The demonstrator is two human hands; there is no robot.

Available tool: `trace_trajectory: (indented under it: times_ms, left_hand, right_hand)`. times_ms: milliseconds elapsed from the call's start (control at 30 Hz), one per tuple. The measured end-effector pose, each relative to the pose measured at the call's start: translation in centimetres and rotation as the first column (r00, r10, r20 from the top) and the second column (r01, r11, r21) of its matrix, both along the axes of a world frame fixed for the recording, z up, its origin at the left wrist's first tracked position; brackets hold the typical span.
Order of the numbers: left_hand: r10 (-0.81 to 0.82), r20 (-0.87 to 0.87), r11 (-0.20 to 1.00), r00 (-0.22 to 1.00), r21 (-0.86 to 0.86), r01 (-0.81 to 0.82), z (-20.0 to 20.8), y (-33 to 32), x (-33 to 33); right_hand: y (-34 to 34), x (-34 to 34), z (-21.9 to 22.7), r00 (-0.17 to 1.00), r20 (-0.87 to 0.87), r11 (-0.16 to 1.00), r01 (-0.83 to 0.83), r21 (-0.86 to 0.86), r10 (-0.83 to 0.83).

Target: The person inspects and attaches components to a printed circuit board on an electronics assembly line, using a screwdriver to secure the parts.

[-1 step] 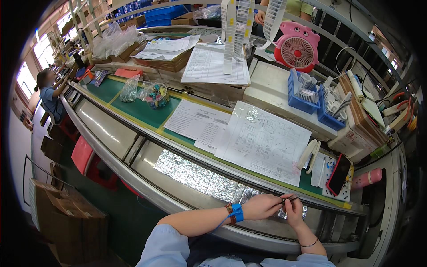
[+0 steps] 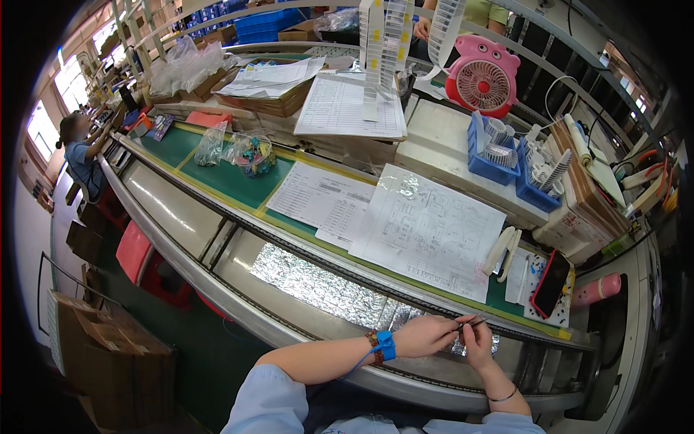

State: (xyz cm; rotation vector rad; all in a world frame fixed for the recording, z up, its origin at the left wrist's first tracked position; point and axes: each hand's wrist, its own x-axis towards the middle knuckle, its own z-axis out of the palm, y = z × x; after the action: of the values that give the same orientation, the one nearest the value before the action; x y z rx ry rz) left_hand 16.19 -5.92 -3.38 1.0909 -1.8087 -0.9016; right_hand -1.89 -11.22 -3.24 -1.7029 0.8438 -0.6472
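My left hand [image 2: 426,336] reaches in over the metal trough, a blue strap and a beaded bracelet on its wrist. Its fingers are pinched together at one end of a thin dark strip-like object [image 2: 471,322]. Close against it, my right hand [image 2: 477,347] also has its fingertips closed on that object. The fingers cover part of it, so its exact kind cannot be made out. Beneath both hands lies crinkled silver foil [image 2: 318,286] along the trough. A large printed drawing sheet [image 2: 430,231] rests on the green bench top just beyond.
A white-handled tool [image 2: 502,253], a red-edged phone [image 2: 549,284] and a pink bottle [image 2: 597,289] are at right. Blue bins [image 2: 491,163] and a pink fan [image 2: 483,79] stand behind. Farther left are a bag of colourful parts [image 2: 253,155] and a seated person [image 2: 81,155].
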Motion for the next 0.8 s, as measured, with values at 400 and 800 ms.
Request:
trace_trajectory:
  times_ms: [400,800]
  left_hand:
    - [0.007,-0.026,1.000,1.000,-0.004,-0.007,-0.3,-0.4,0.0]
    - [-0.142,0.009,0.988,0.990,0.059,0.142,0.0,0.3,0.0]
  right_hand:
    - [-0.2,0.1,0.2,0.995,0.095,0.998,-0.019,0.064,0.013]
    - [0.5,-0.4,-1.0,0.990,0.061,0.973,0.133,-0.187,-0.124]
